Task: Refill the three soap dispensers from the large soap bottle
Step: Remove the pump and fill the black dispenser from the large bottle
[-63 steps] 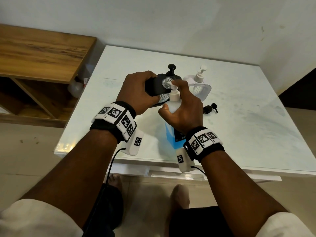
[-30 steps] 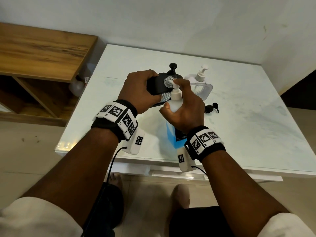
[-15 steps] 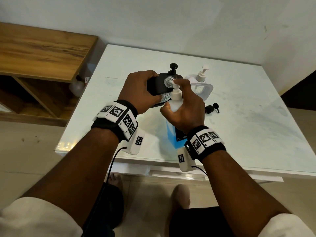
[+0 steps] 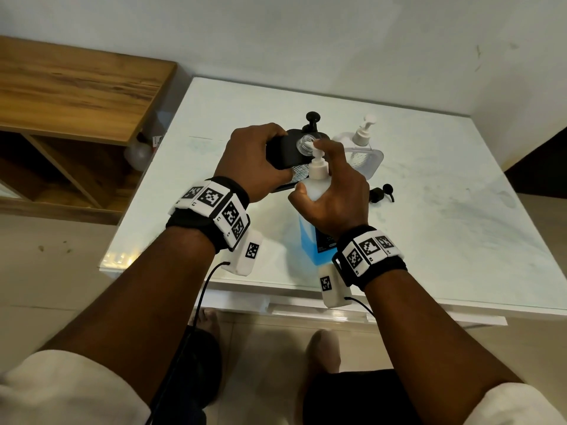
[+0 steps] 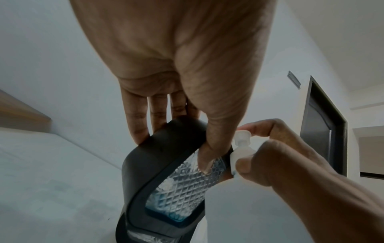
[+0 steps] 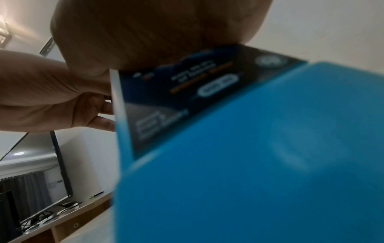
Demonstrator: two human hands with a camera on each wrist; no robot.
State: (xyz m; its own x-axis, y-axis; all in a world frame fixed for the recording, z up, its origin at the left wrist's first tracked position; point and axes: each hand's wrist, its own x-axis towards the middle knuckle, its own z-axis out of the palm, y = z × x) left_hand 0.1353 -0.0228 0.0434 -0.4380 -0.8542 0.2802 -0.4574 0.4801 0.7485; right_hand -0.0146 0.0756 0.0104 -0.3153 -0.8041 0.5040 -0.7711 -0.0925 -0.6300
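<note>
Over the last couple of seconds almost nothing has shifted: my left hand point(image 4: 254, 157) still curls around the black dispenser point(image 4: 283, 151), tilted and lifted off the bench, its open clear neck point(image 4: 304, 142) facing up. My right hand point(image 4: 334, 197) still wraps the upper part of the large soap bottle point(image 4: 308, 240), which stands near the front edge of the bench, with the forefinger laid over the white pump head point(image 4: 316, 148) whose spout sits right at the dispenser's mouth. From the left wrist view, blue soap point(image 5: 166, 212) pools only at the bottom of the dispenser's ribbed window point(image 5: 187, 180), so I judge this fill to be slow, pump by pump, and far from done. A second black dispenser's pump point(image 4: 312, 118) shows just behind, and the clear dispenser point(image 4: 362, 148) waits toward the back edge with its pump on; whether either holds soap yet I cannot tell. A loose black pump point(image 4: 382, 194) lies on the bench point(image 4: 460, 194) to the right of my hands, presumably this dispenser's own, to be screwed on afterwards.
</note>
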